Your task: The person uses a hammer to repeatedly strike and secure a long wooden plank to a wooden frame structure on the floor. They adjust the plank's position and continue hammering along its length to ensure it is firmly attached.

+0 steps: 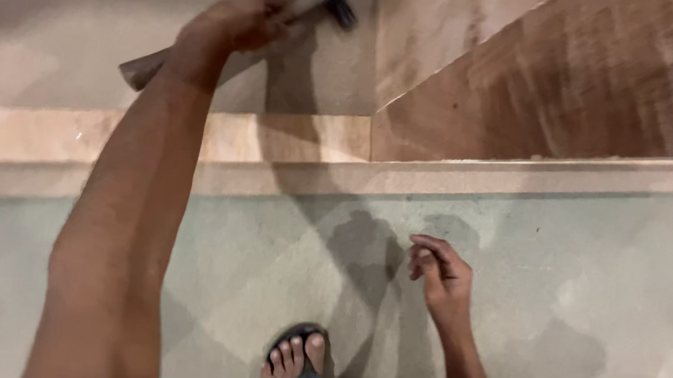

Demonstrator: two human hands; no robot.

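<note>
We gripped a hammer (240,36) in our left hand (242,15), fingers closed round the handle. Its long axis ran slantwise, from the butt low on the left up to the metal head at the upper right, over the pale board (55,39). Our right hand (439,277) hung well apart, lower and nearer us above the concrete floor (607,281), fingers loosely curled; whether it pinched anything we could not tell. A sandalled foot (294,370) stood below.
</note>
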